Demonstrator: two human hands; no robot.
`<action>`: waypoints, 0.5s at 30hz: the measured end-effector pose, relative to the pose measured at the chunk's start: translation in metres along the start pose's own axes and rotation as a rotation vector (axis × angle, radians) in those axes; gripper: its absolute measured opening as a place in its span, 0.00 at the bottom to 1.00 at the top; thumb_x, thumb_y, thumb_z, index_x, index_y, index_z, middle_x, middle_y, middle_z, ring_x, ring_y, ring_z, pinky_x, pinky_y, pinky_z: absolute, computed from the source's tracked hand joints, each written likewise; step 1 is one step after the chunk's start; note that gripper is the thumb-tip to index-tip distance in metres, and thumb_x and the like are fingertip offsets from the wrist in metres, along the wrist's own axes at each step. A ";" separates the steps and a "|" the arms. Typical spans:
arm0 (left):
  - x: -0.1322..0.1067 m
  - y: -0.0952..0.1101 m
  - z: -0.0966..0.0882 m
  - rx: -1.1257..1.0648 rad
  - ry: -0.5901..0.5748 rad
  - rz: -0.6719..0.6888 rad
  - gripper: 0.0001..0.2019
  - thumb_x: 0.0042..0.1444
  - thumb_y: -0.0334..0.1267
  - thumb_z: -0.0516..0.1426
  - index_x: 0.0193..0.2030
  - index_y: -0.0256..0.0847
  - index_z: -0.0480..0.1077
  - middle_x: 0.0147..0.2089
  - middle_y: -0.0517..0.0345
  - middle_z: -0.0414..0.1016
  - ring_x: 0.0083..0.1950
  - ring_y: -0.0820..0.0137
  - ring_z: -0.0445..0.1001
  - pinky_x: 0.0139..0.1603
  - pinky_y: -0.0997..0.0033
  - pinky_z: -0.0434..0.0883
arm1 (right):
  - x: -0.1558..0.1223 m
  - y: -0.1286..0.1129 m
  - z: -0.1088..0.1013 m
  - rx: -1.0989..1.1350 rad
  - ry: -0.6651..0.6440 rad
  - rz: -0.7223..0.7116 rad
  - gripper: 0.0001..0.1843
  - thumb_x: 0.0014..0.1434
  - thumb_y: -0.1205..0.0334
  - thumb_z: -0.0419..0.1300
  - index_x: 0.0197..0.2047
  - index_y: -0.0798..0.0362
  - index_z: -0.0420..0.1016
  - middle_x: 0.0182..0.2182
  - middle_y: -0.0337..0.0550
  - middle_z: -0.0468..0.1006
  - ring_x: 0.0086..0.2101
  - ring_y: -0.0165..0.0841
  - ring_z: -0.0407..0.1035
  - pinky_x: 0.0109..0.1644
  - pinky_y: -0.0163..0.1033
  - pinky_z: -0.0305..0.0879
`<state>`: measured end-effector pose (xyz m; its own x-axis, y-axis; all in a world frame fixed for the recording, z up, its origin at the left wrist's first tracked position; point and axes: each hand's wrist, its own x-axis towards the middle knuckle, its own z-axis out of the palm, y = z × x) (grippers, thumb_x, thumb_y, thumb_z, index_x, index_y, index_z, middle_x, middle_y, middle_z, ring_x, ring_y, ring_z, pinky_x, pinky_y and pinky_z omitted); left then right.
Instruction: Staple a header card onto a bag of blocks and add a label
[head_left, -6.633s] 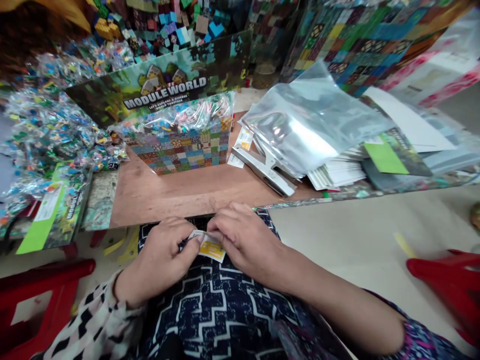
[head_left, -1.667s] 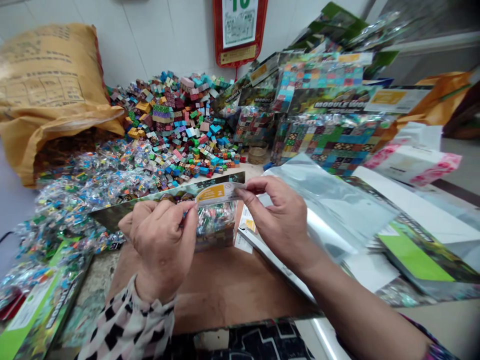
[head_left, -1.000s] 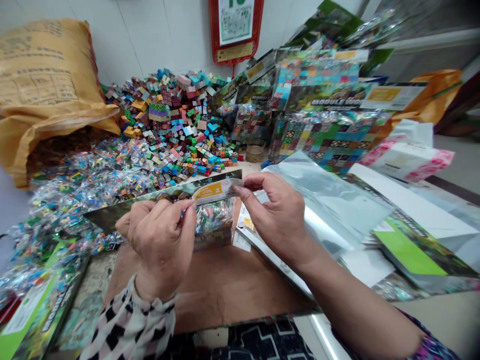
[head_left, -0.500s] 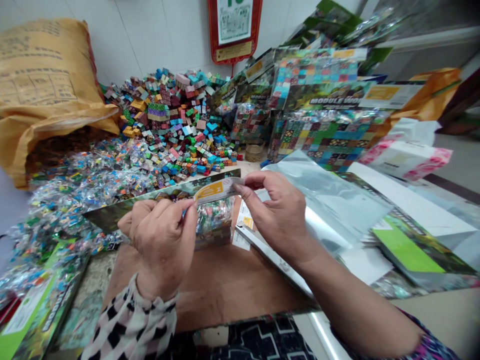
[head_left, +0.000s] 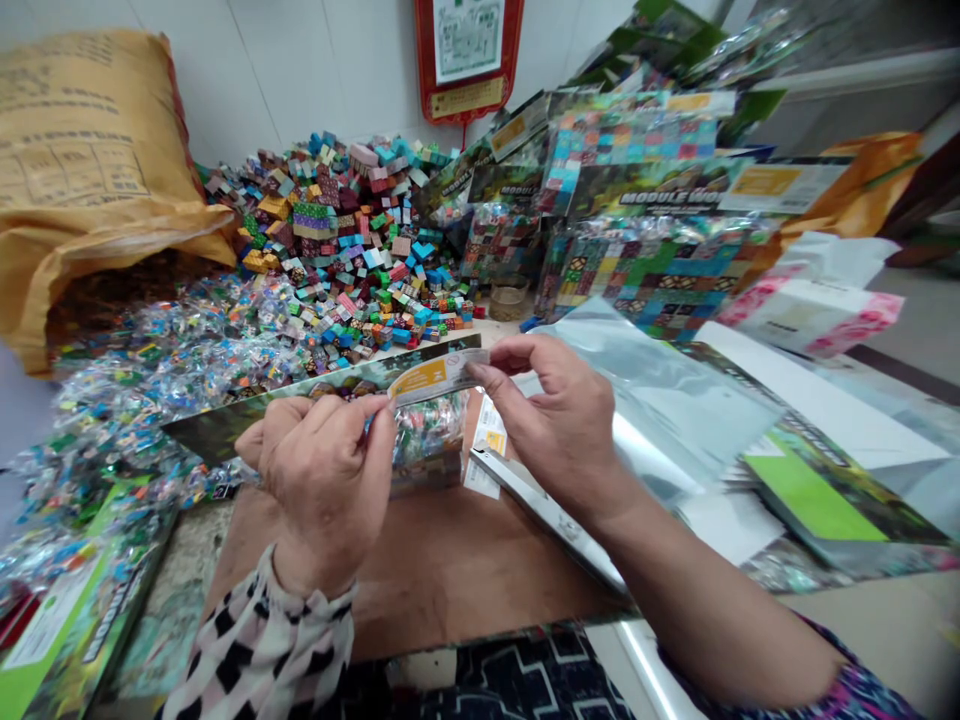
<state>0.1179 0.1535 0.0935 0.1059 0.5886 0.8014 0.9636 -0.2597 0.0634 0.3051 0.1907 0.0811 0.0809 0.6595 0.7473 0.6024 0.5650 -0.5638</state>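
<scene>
Between my two hands a white and orange label strip [head_left: 431, 377] is stretched, slightly bowed. My left hand [head_left: 322, 475] is closed, pinching its left end between thumb and forefinger. At the other end, my right hand [head_left: 555, 420] pinches the strip the same way. Right behind it lies a dark printed header card [head_left: 247, 415], partly hidden by my left hand. Below the strip shows a clear bag of colourful blocks [head_left: 431, 430]. A long, narrow metal tool [head_left: 551, 515] rests under my right wrist, beside a small printed slip [head_left: 486, 460]; its kind is unclear.
Loose toy blocks [head_left: 337, 240] are heaped against the wall, with small filled packets [head_left: 172, 370] to the left. A yellow sack [head_left: 90, 170] stands behind them. Packed block bags [head_left: 660, 260] stand at back right, near clear plastic sleeves [head_left: 660, 410] and a tissue pack [head_left: 814, 310].
</scene>
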 end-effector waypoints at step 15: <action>0.000 0.000 0.000 -0.017 0.003 0.015 0.08 0.62 0.37 0.58 0.33 0.46 0.78 0.23 0.59 0.73 0.33 0.62 0.66 0.38 0.61 0.58 | 0.005 0.002 -0.003 0.141 -0.082 0.110 0.05 0.60 0.64 0.62 0.36 0.51 0.80 0.35 0.40 0.81 0.35 0.33 0.73 0.42 0.42 0.68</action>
<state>0.1177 0.1537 0.0934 0.1192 0.5825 0.8040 0.9578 -0.2809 0.0614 0.3093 0.1930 0.0847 0.0714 0.7559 0.6508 0.4760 0.5475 -0.6882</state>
